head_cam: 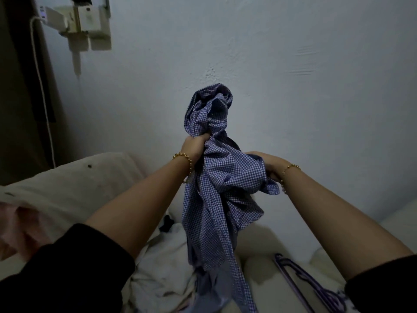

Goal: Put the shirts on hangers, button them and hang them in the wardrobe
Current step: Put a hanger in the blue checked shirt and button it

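Note:
A crumpled blue-and-white checked shirt (221, 177) hangs in the air in front of me, above the bed. My left hand (195, 147) grips a bunch of its cloth near the top, and part of the shirt stands up above that fist. My right hand (267, 164) holds the shirt's right side lower down, its fingers curled into the fabric. The shirt's lower end trails down to the bed. Purple hangers (309, 283) lie on the bed at the lower right, under my right forearm.
A pale bed (270, 245) fills the lower view, with a cream pillow (94, 177) at the left and white and pink clothes (162, 279) heaped below. A plain wall stands close behind. A wall socket box (88, 23) with a white cable is at the upper left.

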